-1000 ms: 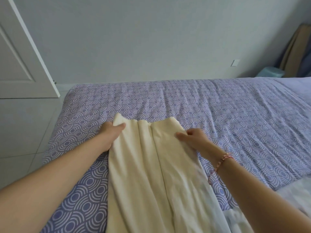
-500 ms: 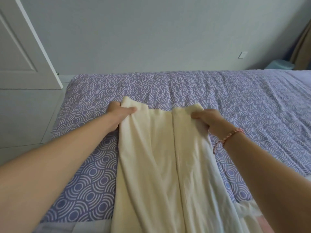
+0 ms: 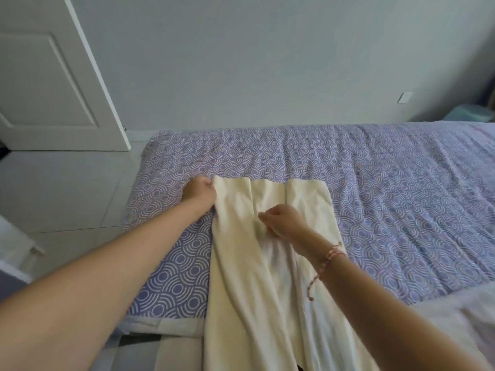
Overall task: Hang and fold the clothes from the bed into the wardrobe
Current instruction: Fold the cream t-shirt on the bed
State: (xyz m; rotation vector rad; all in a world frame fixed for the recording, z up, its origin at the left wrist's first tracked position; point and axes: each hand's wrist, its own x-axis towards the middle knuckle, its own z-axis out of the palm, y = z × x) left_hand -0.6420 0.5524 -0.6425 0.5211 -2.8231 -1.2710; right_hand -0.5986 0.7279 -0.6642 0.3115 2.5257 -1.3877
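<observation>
Wide bedspread [image 3: 401,196] stretches right of the cream garment [image 3: 241,277]; left hand [image 3: 199,192] grips its far corner, right hand [image 3: 281,220] pinches its middle.

Left arm: bare, stretched forward from lower left. Left hand [image 3: 199,193]: fingers curled, gripping the far left corner of the cream garment [image 3: 241,263]. Right arm: bare, reaching in from lower right, pink bracelet [image 3: 330,257] at the wrist. Right hand [image 3: 281,220]: knuckles up, fingers curled, pinching the garment's middle.
</observation>
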